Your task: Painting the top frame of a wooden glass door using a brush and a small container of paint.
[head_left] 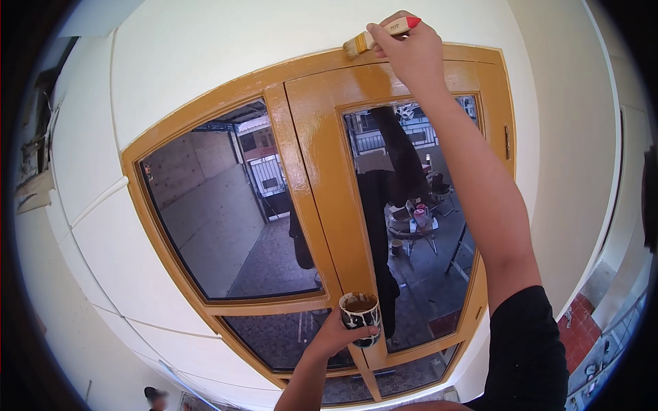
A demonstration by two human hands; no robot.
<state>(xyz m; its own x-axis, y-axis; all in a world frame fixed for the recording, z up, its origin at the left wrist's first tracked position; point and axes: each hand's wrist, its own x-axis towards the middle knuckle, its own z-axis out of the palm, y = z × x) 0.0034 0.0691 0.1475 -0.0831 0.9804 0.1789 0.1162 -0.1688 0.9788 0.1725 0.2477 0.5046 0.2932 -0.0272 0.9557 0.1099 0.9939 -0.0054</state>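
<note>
My right hand [411,51] is raised to the top of a wooden window frame [312,164] painted glossy ochre brown. It grips a paintbrush [379,40] with a pale wooden handle and a red tip. The bristles, coated in brown, meet the upper frame rail near the white wall. Lower down, my left hand [340,335] is wrapped round a paint-streaked dark can [362,323]. Brown paint shows inside the can, which is held upright in front of the frame.
Glass panes [212,205] in the frame reflect a yard, a gate and a table with things on it. White wall [205,41] surrounds the frame. A metal hinge [507,142] sits on the right side. Part of another person [156,399] shows at the lower left.
</note>
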